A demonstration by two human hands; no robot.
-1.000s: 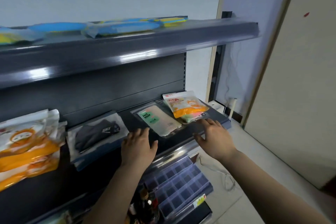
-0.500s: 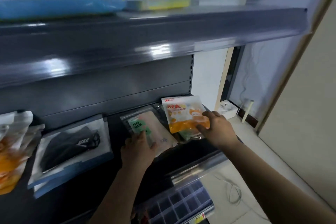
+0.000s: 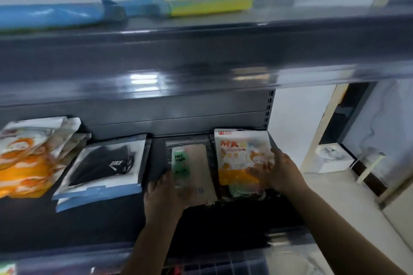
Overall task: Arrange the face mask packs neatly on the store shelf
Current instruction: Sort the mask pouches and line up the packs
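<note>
Gripping packs on the shelf (image 3: 111, 219) — left hand (image 3: 164, 196) beige pack (image 3: 199, 169), right hand (image 3: 279, 172) orange pack (image 3: 239, 154).

A clear pack (image 3: 190, 167) near the shelf's (image 3: 107, 219) front edge is showing "FACE MASK" on a green label. The orange-and-white pack (image 3: 241, 158) toward the right end is reading "MAS", the rest blurred. The black mask pack (image 3: 105, 163) is displaying white letters, unclear.
</note>
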